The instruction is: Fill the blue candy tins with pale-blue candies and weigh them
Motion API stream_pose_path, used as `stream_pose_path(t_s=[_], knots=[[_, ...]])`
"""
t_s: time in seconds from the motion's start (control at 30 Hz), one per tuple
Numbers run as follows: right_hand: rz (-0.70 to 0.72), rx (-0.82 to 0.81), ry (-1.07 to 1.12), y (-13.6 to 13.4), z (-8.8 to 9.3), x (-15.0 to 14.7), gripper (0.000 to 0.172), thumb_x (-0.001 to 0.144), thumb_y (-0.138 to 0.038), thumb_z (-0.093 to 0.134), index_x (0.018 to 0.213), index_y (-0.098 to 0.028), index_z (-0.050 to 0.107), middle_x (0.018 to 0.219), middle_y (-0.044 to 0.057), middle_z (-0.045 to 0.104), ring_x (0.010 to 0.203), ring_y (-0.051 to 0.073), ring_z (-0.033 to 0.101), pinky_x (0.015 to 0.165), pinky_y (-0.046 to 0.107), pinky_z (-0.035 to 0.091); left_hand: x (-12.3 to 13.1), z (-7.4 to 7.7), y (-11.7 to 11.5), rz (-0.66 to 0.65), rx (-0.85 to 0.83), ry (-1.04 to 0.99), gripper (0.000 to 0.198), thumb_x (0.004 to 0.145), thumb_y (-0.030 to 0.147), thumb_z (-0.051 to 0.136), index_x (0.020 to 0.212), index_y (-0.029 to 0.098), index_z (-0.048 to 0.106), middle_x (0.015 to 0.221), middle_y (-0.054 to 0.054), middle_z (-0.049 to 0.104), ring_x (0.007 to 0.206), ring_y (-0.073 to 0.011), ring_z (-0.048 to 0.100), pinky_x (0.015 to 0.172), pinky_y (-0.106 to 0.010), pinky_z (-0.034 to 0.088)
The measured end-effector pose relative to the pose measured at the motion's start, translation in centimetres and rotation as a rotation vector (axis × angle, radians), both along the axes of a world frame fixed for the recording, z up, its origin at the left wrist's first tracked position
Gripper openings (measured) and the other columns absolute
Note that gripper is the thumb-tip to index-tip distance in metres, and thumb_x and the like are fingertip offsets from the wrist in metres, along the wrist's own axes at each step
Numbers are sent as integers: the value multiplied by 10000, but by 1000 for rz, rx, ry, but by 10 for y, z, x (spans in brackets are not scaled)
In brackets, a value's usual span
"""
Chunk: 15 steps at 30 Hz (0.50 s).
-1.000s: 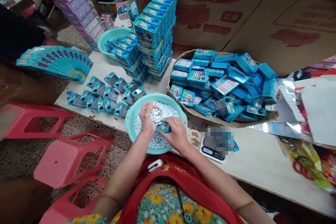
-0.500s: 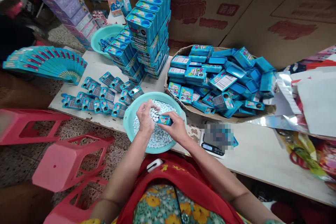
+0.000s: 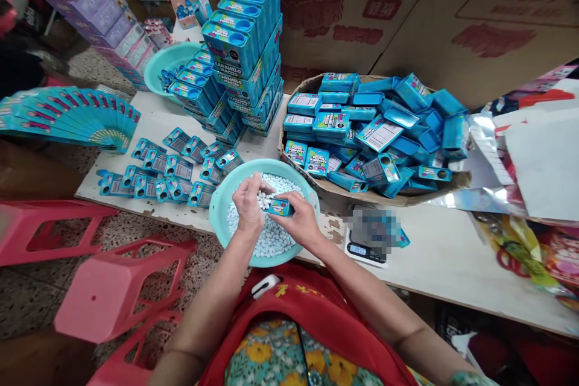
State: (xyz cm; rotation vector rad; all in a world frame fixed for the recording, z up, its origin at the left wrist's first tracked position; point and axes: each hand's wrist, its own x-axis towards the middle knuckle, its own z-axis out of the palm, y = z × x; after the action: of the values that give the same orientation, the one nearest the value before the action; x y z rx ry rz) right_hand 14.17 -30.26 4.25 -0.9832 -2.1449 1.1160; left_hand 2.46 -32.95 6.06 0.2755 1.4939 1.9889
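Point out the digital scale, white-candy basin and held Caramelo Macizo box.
Digital scale [image 3: 367,252], head view: front panel.
White-candy basin [image 3: 219,212], head view: left wall.
Held Caramelo Macizo box [image 3: 279,208], head view: printed side.

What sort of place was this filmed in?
Probably a small packing workshop: a basin of pale candies, a scale, and a carton heaped with small blue boxes share one worn table.

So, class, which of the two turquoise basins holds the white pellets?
The nearer basin, under the person's left hand and right hand: it holds white pellets, whereas the farther basin, beside the stacked boxes, holds blue pieces.
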Motion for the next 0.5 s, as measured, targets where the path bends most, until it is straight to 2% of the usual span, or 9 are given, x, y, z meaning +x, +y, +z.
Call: stream_pose_path(t_s=[0.1,0.2,0.33,0.5], knots=[[-7,-9,35,-3,4,-1,323,702,-299,762,994,-229,644,950,45,652,928,227,610,829,359,471,0,10,-1,4,-3,5,323,788,425,619,631,149,559,607,0,572,511,-104,555,543,-233,442],[-14,-17,74,-7,10,-1,326,716,-300,748,1017,-238,639,969,48,650,945,226,606,845,366,470,0,17,-2,16,28,33,299,807,433,595,689,160,562,641,2,577,550,-114,578,561,-237,458],[-43,-47,102,-6,11,-2,312,710,-290,750,998,-234,645,945,41,647,919,218,611,826,351,480,-1,12,0,-3,10,-3,324,799,440,599,645,159,552,623,-1,557,556,-120,569,563,-246,470],[-47,-49,136,-2,0,-5,315,702,-259,759,996,-225,653,942,37,643,911,207,607,835,340,476,4,7,3,-88,49,28,338,811,417,591,595,161,549,567,-1,523,533,-117,537,548,-243,448]])
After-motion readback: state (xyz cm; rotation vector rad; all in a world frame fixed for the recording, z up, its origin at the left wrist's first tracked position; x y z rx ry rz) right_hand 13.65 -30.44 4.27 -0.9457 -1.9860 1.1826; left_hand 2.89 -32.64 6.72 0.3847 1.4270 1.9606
